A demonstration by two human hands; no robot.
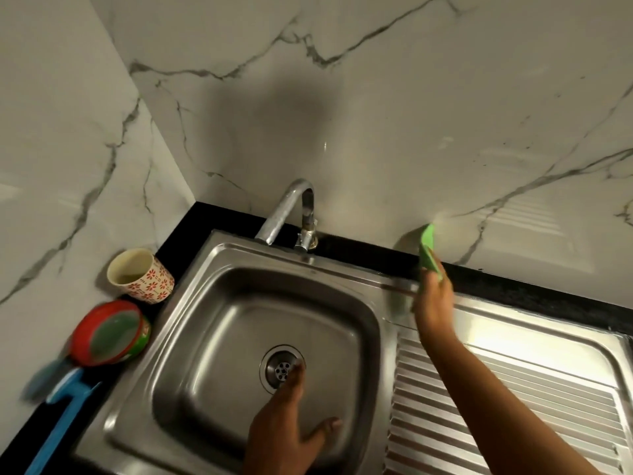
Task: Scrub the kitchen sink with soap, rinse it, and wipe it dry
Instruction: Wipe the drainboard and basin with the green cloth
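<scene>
Closest to the lens, the left hand [291,416] reaches into the basin of the sink [212,258] with fingers straight and thumb spread, holding nothing. Its fingertips sit over the drain [281,369], though I cannot tell whether they touch the steel. Farther off, the right hand [433,298] is raised above the sink's back rim, near the marble wall [376,114]. It pinches the lower end of a thin green scrub pad [427,246], which stands up out of the fingers, blurred. The basin shows no suds, so scrubbing seems not yet begun. The pad looks light, thin and floppy. Pinched by one end it would likely fold under pressure, so a flat hold with fingers spread across its back should serve better. Once soaped it will probably turn slippery, as will the smooth steel. No water runs from the tap [291,207] behind the basin.
</scene>
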